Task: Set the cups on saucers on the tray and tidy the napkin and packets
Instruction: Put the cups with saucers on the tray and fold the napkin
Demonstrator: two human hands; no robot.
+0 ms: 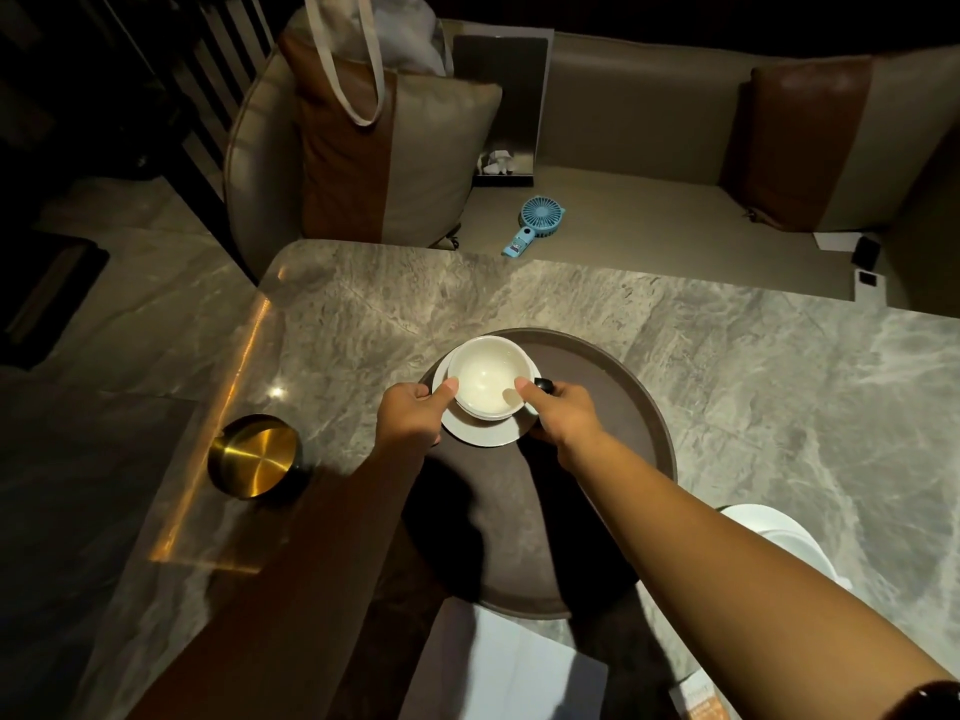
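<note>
Marble table [727,366], round brown tray [623,407] on it. Over the tray's far-left part: white saucer [483,436] carrying a glossy, empty white cup [488,379], dark handle [545,385] to our right. Left hand [410,418] and right hand [563,413] each grip a saucer edge, thumb pressed on the cup rim. We judge: keep it level, seat saucer flat, lift thumbs last.

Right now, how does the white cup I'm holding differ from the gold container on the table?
The white cup is pale; the gold container is shiny metal. The cup sits on a saucer over the tray, gripped by the left hand and right hand; the container stands untouched on the table, left of the tray. Both are round.
</note>
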